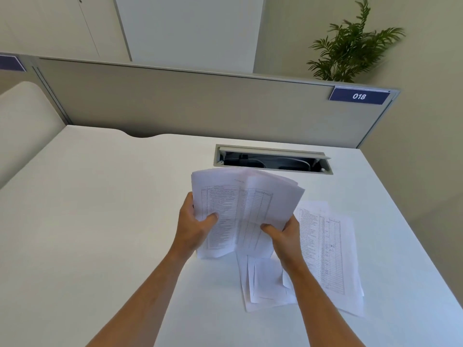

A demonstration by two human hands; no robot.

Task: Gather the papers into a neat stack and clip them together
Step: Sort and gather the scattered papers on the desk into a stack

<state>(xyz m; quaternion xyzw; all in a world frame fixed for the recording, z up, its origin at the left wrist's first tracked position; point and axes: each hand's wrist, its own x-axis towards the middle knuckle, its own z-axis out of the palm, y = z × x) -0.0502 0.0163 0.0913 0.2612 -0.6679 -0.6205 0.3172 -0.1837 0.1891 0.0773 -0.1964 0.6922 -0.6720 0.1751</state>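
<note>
A loose bundle of printed papers (pixel 240 209) is held up above the white desk (pixel 100 221), its sheets uneven and bowed. My left hand (pixel 194 226) grips the bundle's left edge, thumb on the front. My right hand (pixel 283 234) grips its lower right part, thumb on the front too. More printed sheets (pixel 325 251) lie spread on the desk to the right and below my right arm, with several overlapping sheets (pixel 265 281) nearer me. No clip is visible.
An open cable hatch (pixel 273 160) sits in the desk just behind the papers. A grey partition (pixel 200 103) with a "018" label (pixel 359 96) closes the far edge. A potted plant (pixel 350 46) stands beyond it. The desk's right edge runs diagonally at right.
</note>
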